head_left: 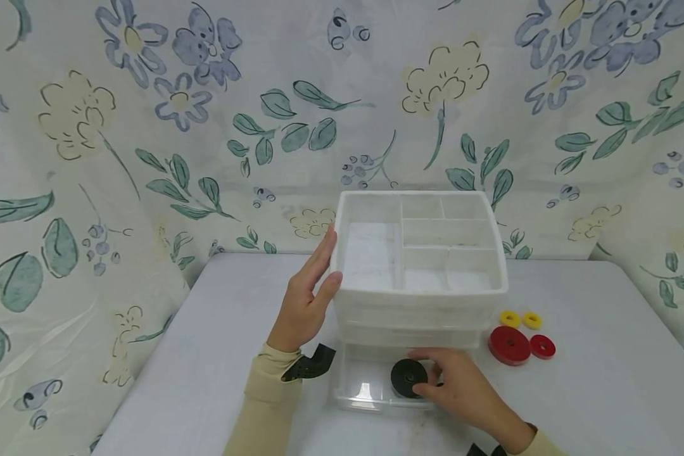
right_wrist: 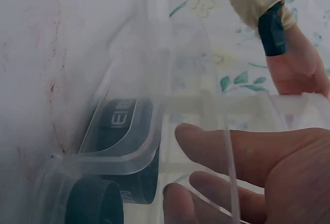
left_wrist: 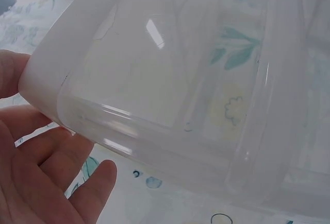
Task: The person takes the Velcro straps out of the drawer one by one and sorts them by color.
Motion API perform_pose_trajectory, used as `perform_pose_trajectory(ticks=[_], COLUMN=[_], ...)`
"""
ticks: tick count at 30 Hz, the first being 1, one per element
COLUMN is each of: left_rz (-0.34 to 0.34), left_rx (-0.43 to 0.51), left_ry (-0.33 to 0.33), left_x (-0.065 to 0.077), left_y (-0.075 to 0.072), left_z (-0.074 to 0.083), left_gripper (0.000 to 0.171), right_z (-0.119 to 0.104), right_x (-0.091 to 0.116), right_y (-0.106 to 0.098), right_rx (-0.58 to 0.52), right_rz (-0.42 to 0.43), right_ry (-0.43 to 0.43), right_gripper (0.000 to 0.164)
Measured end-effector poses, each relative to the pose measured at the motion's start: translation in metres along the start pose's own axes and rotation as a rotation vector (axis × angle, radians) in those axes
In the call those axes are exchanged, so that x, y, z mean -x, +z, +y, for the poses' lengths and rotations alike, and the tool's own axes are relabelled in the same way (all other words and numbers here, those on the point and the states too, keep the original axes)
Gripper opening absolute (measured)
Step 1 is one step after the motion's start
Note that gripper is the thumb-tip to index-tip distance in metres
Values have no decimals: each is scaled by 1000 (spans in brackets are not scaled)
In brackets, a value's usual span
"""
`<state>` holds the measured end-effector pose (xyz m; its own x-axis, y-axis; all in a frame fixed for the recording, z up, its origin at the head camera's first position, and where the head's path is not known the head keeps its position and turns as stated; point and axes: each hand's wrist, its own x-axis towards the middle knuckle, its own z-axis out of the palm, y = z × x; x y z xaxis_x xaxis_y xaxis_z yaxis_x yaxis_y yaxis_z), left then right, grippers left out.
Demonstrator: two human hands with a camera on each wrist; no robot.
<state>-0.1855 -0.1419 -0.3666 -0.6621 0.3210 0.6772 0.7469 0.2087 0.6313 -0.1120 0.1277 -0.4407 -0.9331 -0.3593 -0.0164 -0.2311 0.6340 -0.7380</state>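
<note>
A white drawer organizer (head_left: 422, 304) stands on the table with its clear bottom drawer (head_left: 356, 400) pulled out. My left hand (head_left: 304, 297) rests along the organizer's left side, thumb on the front corner. In the left wrist view the fingers of that left hand (left_wrist: 46, 157) are spread, with some touching the edge. Inside the drawer lies a thick black disc (head_left: 407, 378) with a small centre hole. My right hand (head_left: 462, 386) reaches over the drawer beside this disc. The right wrist view shows a gap between the fingertips and the black disc (right_wrist: 136, 147), with a smaller black disc (right_wrist: 93, 201) nearby.
To the right of the organizer lie a large red disc (head_left: 510, 346), a small red disc (head_left: 543, 346) and two yellow rings (head_left: 510, 318). The organizer's top tray (head_left: 370, 253) has several compartments. Flower-patterned cloth (head_left: 291, 158) hangs behind the white table (head_left: 234, 329).
</note>
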Motion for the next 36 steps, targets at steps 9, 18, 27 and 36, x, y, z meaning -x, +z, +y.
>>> perform_pose_trajectory(ticks=[9, 18, 27, 36], left_rz=[-5, -3, -4, 2], left_rx=[0, -6, -10, -21], left_ry=[5, -4, -3, -9], left_x=[0, 0, 0, 0], left_y=[0, 0, 1, 1], left_z=[-1, 0, 1, 1], left_gripper=[57, 57, 57, 59], right_z=[6, 9, 17, 14], right_x=[-2, -5, -9, -13], right_y=[-3, -3, -3, -5], right_rx=[35, 25, -6, 31], right_rz=[-57, -91, -164, -216], right_ry=[-50, -60, -163, -162], right_gripper=[50, 56, 61, 57])
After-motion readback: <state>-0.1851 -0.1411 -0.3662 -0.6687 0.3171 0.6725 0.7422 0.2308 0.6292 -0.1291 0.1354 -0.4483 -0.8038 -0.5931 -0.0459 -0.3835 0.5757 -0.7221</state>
